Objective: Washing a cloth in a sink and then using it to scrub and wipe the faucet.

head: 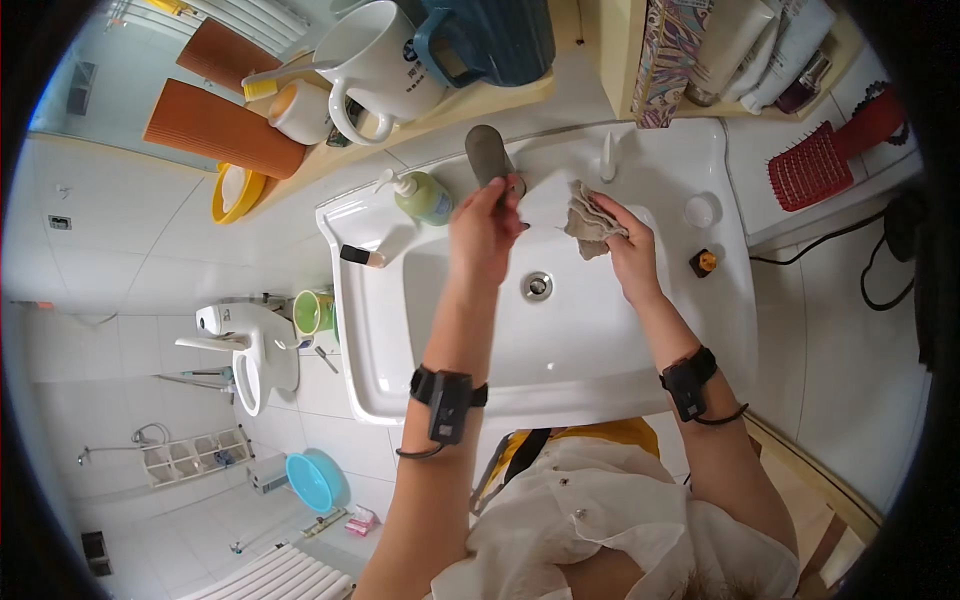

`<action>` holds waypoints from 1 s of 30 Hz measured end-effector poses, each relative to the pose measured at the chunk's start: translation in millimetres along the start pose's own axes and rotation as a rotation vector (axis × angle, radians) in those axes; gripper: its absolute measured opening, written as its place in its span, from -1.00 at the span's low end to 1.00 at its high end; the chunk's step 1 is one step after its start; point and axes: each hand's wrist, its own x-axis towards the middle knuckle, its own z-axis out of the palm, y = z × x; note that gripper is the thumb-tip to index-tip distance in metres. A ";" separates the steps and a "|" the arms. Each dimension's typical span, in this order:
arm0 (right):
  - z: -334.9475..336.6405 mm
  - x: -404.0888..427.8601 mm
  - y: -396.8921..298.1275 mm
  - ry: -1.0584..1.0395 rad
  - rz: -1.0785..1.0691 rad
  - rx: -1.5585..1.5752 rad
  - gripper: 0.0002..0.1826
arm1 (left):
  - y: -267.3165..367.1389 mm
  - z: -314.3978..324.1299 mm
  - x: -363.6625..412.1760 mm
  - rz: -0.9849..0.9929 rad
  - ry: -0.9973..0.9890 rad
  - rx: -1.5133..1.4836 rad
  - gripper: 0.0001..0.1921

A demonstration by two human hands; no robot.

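A white washbasin with a metal drain point(538, 286) lies before me. My left hand point(486, 225) is at the basin's back edge, its fingers against the lower end of a grey-brown cylindrical object point(487, 152); whether they grip it, I cannot tell. My right hand point(630, 244) holds a crumpled beige cloth point(590, 223) above the bowl, right of the drain. Behind the cloth stands a white upright fitting point(607, 157). A green pump bottle point(423, 199) stands left of my left hand, with a small black-capped bottle point(361, 256) lying on the rim.
A wooden shelf point(480, 96) above the basin's back holds a white mug point(382, 64), a blue mug point(495, 41) and terracotta-coloured cylinders. At right are a clear small cup point(699, 211), a small dark jar point(703, 262), a red hairbrush point(814, 169) and a black cable point(814, 251).
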 end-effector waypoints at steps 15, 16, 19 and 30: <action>102.9 46.3 -51.1 -0.233 -0.966 -0.941 -0.58 | -45.4 -15.7 -14.8 0.659 0.121 0.726 -0.24; 102.8 57.1 -47.5 -0.226 -0.935 -0.951 -0.60 | -48.1 -17.9 -14.2 0.619 0.155 0.692 -0.23; 99.0 93.9 -45.0 -0.178 -0.842 -1.029 -0.62 | -45.3 -7.3 -7.3 0.852 0.182 0.894 -0.24; 91.1 57.6 -17.1 -0.205 -0.900 -0.821 -0.47 | -56.1 -20.8 5.3 0.902 0.166 0.822 -0.26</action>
